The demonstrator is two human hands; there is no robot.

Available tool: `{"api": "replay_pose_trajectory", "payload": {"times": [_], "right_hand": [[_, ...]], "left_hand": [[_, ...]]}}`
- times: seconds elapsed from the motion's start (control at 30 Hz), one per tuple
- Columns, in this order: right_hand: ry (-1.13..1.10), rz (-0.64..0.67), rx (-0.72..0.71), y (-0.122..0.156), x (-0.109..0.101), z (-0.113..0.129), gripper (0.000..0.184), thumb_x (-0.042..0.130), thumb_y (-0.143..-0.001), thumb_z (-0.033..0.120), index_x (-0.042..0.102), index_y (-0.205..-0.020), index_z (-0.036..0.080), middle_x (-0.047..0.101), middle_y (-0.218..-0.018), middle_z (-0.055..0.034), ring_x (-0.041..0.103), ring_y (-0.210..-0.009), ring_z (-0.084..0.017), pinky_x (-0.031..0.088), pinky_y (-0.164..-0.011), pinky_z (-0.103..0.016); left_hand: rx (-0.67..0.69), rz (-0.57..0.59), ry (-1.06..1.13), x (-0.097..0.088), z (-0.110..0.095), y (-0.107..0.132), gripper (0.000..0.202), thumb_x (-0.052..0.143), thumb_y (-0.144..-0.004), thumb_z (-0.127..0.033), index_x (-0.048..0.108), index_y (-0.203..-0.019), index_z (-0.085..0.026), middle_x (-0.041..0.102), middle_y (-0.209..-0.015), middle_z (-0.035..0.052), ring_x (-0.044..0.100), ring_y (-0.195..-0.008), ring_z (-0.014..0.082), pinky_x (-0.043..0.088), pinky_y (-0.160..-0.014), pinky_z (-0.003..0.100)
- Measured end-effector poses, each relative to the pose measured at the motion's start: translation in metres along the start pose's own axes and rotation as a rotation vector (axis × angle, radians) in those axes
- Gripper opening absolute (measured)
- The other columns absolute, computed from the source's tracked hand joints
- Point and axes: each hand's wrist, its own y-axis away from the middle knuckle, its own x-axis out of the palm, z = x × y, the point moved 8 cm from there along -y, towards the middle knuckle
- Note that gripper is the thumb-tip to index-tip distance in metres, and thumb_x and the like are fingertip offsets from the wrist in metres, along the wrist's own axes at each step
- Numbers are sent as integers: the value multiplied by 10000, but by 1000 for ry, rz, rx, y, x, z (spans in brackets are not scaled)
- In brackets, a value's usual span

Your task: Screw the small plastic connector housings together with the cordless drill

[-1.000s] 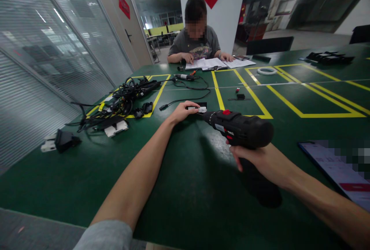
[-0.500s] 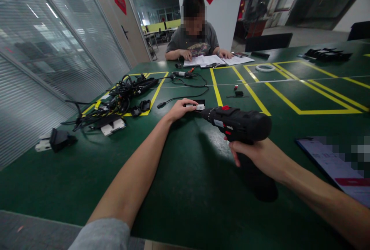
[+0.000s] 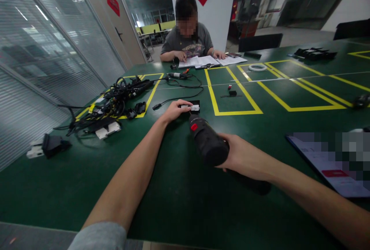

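Your left hand (image 3: 175, 111), reaching in from the lower left of the frame below a grey sleeve, lies at centre with its fingers (image 3: 181, 106) extended and pressed together, their tips on a small white-and-black plastic part (image 3: 190, 107); you cannot tell whether the thumb pinches it. The part sits on a flat black rectangular pad (image 3: 193, 102) on the green workbench (image 3: 185, 203). Your right hand (image 3: 243, 157), at lower centre-right, has its fingers closed around a black cordless drill (image 3: 208, 144) with a red button (image 3: 194, 127), its nose tilted down and forward, just beside the part and the pad. The drill's black grip (image 3: 248, 183) extends rightward, low over the bench. At the upper left of the bench lies a tangled bundle of black cable harness (image 3: 115, 101), with a white-and-black connector (image 3: 52, 146) near the bench's left edge. A thin black cable with a small plug (image 3: 157, 106) lies just left of your left hand. Yellow tape (image 3: 211, 88) marks rectangles across the bench; inside one are small red and black items (image 3: 232, 92). A white ring (image 3: 257, 67) lies farther back. At the far end, a seated co-worker (image 3: 187, 38) in a grey T-shirt rests both hands on papers (image 3: 199, 62). A tablet with a pixelated screen (image 3: 326, 161) lies at the right.
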Motion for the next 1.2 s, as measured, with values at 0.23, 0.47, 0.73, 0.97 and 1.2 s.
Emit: {"api": "replay_pose_trajectory", "payload": {"times": [0.23,0.47,0.73,0.97,1.2], "right_hand": [[22,-25,-22,-1,-1,2,407,792,-673,251,669,-1050,158,719,-809,-51,644,-674,-189,453,-585,-285],[-191,12,24,-7,-16,-17,119,702,-711,240,612,-758,179,630,-612,8,577,-537,-143,447,-568,-290],[-481,-16,41,-4,-11,-16,164,646,-713,255,591,-848,180,603,-582,29,562,-512,-138,430,-568,-292],[-485,9,25,-7,-10,-20,221,654,-752,262,589,-945,174,610,-602,33,575,-524,-137,444,-588,-297],[-439,15,18,-7,-9,-17,183,637,-778,266,575,-927,180,607,-601,33,583,-534,-145,444,-591,-303]], "left_hand": [[3,5,-15,-2,0,0,382,735,-740,-420,786,-1045,-197,734,-1142,78,631,-1065,266,427,-1026,403],[-1,4,-14,-2,-1,1,372,729,-747,-405,783,-1040,-183,730,-1128,83,632,-1060,259,437,-1012,391],[-5,-2,-15,-2,1,0,347,738,-740,-406,785,-1011,-195,725,-1130,81,632,-1045,257,443,-1010,404],[7,15,-15,-2,-3,2,359,707,-779,-415,780,-1052,-194,716,-1145,91,631,-1064,259,433,-1036,417],[10,16,-25,-2,-5,3,401,694,-796,-404,757,-1139,-208,697,-1199,96,609,-1152,272,404,-1080,422]]}}
